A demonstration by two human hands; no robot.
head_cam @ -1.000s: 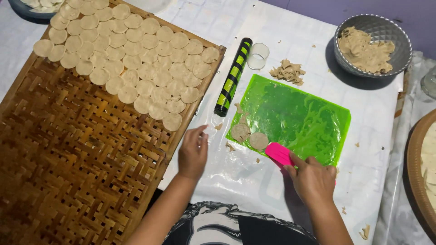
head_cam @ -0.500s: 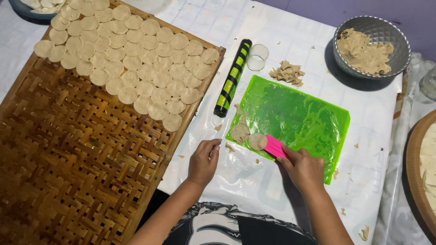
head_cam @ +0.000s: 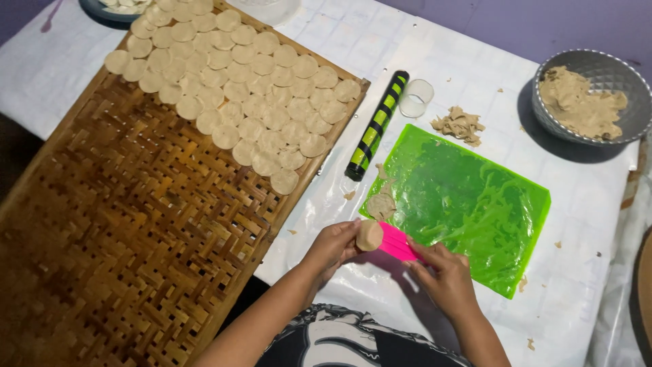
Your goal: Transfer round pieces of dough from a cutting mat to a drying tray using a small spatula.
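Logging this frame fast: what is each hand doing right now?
Left hand: closed on a round dough disc.
Right hand: closed on a pink scraper, its end under the disc.

Both hands [head_cam: 333, 246] close together, fingers [head_cam: 350, 231] pinched.

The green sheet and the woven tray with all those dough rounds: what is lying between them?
In the head view, a black rolling pin with green stripes lies on the white table cover between the green sheet and the woven tray, plus a few dough crumbs.
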